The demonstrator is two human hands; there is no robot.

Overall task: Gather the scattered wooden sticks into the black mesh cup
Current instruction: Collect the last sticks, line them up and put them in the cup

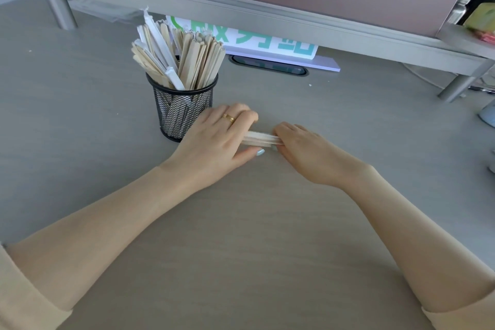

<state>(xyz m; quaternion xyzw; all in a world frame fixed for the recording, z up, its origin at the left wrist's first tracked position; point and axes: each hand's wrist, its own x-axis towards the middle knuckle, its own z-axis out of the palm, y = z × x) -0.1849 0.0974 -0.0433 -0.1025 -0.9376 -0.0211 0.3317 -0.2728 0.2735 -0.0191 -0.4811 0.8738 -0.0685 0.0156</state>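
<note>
Your left hand [214,142] & right hand [302,150] both grip the stick bundle [259,139] by its ends; light, stiff, slippy, so pinch mid-bundle w/ one hand before lifting to the mesh cup [182,112].

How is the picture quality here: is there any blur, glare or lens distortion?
Head view: soft, even light, no glare; the shelf edge bows from wide-angle distortion; the bundle of sticks between left hand and right hand looks slightly blurred.
</note>
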